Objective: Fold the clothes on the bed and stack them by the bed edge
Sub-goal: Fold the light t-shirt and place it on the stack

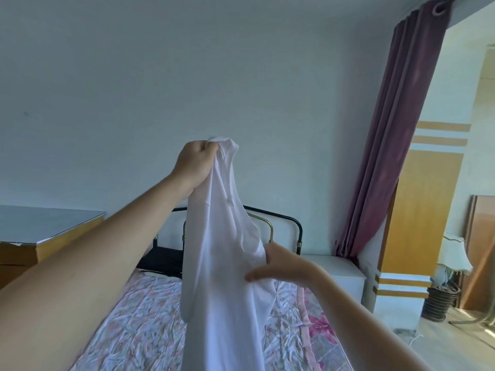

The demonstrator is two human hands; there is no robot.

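Observation:
A white garment (pixel 222 263) hangs lengthwise in the air over the bed (pixel 139 317), which has a pale floral cover. My left hand (pixel 197 163) is raised high and closed on the garment's top end. My right hand (pixel 278 266) is lower, at the garment's right edge, with the fingers pinching a fold of the cloth. The garment's lower part runs out of the frame at the bottom. A dark piece of clothing (pixel 160 259) lies at the head of the bed.
A black and brass metal headboard (pixel 297 228) stands against the wall. A wooden desk with a glass top (pixel 45 226) is on the left. A white nightstand (pixel 337 269), a purple curtain (pixel 396 145) and a lamp (pixel 452 253) are on the right.

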